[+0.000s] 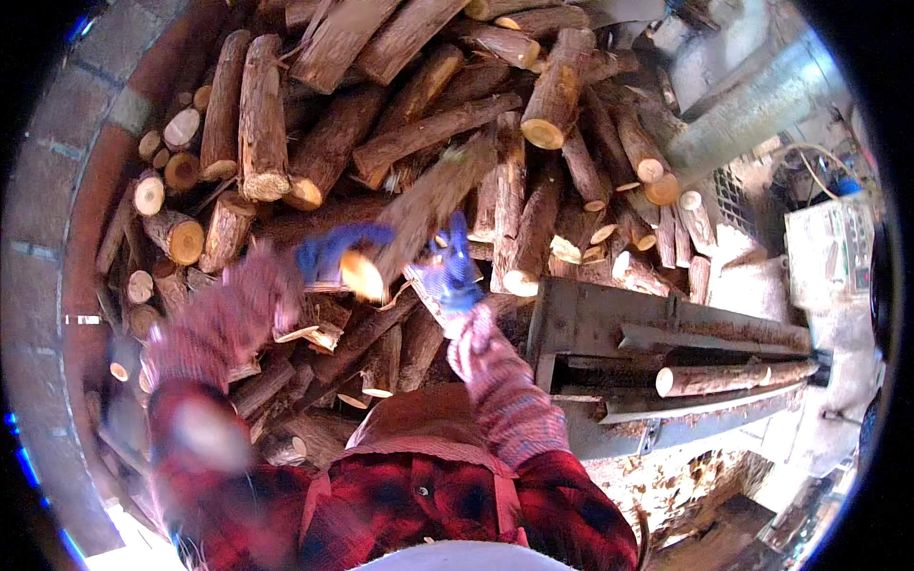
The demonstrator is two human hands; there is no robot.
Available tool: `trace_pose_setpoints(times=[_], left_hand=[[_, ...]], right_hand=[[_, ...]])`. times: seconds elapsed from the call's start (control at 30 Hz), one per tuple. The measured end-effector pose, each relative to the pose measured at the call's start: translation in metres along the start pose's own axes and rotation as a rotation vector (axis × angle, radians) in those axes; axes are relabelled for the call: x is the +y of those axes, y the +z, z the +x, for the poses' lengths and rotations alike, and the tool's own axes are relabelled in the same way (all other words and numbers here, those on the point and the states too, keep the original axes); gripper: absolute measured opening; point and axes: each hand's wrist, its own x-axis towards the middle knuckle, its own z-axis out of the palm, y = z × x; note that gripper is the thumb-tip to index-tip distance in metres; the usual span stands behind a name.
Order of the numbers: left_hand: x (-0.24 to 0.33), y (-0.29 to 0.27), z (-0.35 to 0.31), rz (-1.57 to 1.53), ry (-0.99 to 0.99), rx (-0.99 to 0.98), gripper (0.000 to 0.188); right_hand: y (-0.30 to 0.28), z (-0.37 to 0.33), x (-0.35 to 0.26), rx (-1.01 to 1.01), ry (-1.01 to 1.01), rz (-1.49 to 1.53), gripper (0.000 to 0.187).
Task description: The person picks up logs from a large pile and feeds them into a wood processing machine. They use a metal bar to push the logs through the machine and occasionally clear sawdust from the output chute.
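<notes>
A bark-covered log (433, 205) slants across the middle of the head view, smeared by motion, its pale cut end towards me. My left hand (333, 249), in a blue glove, is closed on the log's near end from the left; its fingers are partly blurred. Just right of the log is my right hand (449, 274), also blue-gloved, with its fingers stretched upward and apart. Whether the right palm touches the log, I cannot tell. Beneath and around both hands lies a heap of cut logs (333, 147), piled at many angles.
At the right stands a dark metal trough (571, 328) with a thin log (709, 379) lying in it. Behind it runs a large grey metal pipe (762, 119). A pale control box (828, 249) is at the far right. A paved edge (57, 190) curves along the left.
</notes>
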Motion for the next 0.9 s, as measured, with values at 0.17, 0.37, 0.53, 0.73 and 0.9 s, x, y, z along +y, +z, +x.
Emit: trace_pose_setpoints(times=[0.17, 0.37, 0.53, 0.73, 0.9], left_hand=[[-0.072, 0.093, -0.056, -0.446, 0.021, 0.124, 0.07], [-0.131, 0.11, -0.082, -0.568, 0.18, 0.235, 0.074], [-0.046, 0.182, -0.058, 0.252, 0.623, 0.252, 0.083], [0.011, 0.225, -0.031, 0.658, 0.841, 0.356, 0.097], [0.066, 0.252, 0.008, 0.9, 1.011, 0.284, 0.099]], right_hand=[[-0.171, 0.062, 0.106, -0.161, -0.606, -0.177, 0.039], [-0.018, -0.073, 0.051, -0.176, -0.188, 0.096, 0.048], [-0.016, -0.134, 0.0, -0.001, -0.645, 0.047, 0.048], [0.022, -0.235, -0.037, 0.08, -1.145, -0.139, 0.044], [-0.003, -0.299, -0.088, 0.112, -1.301, -0.306, 0.043]])
